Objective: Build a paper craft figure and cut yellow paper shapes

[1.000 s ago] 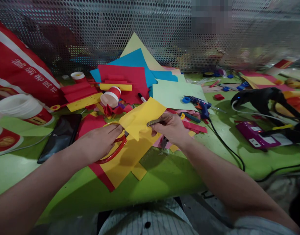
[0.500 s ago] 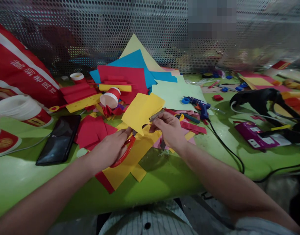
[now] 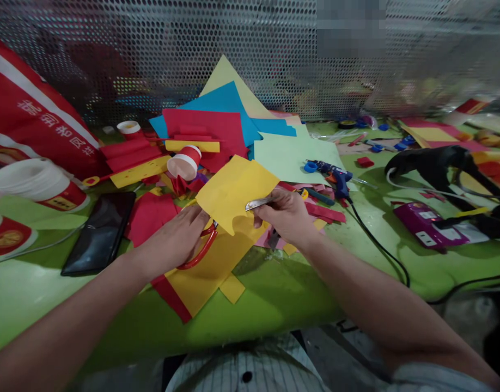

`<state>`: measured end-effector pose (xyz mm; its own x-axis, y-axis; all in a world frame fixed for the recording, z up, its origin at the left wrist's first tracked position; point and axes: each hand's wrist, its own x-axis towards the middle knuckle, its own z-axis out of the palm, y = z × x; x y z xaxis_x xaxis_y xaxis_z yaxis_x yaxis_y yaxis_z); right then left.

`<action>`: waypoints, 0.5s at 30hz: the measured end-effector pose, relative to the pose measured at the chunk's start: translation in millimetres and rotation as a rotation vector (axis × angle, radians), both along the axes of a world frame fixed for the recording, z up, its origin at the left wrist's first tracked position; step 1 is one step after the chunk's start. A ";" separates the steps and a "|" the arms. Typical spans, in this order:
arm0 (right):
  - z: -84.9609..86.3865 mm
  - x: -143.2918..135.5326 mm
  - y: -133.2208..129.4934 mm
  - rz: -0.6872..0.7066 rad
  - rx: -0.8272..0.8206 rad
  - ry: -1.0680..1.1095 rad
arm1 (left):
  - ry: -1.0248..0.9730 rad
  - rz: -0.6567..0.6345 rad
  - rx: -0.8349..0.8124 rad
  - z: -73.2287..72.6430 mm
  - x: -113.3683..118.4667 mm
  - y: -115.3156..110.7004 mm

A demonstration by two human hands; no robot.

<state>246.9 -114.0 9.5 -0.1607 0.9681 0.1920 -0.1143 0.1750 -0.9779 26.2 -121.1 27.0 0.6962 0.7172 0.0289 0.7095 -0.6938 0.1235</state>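
Note:
A yellow sheet of paper [image 3: 236,188] with a curved notch in its near edge is raised and tilted over the pile. At its left corner, my left hand [image 3: 184,234] is closed on it. Red-handled scissors [image 3: 201,253] show beneath that hand; whether its fingers also hold them is hidden. My right hand [image 3: 288,215] pinches a small silver metal tool [image 3: 258,203] that looks like a nail clipper, its end in front of the sheet's right part. Under both hands lie more yellow paper [image 3: 205,291] and red paper [image 3: 152,215].
A black phone [image 3: 98,234] and stacked paper cups [image 3: 37,185] lie left on the green table [image 3: 282,305]. Coloured sheets [image 3: 294,155] and a red-white cup [image 3: 184,162] are behind. To the right are a blue glue gun [image 3: 335,177] with its cord and a purple power strip [image 3: 430,226].
The yellow sheet has turned and shifted slightly left with my left hand. The scissors and lower papers have slid left too. The silver tool's end now points left, lower over the sheet.

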 end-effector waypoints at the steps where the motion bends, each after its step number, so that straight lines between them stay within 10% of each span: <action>1: 0.2 0.3 -0.3 -0.001 0.000 -0.007 | -0.006 -0.012 0.000 -0.4 0.0 0.3; 15: 18.1 -5.0 -6.0 -0.037 -0.148 -0.079 | 0.057 -0.045 0.029 -6.9 0.9 -0.4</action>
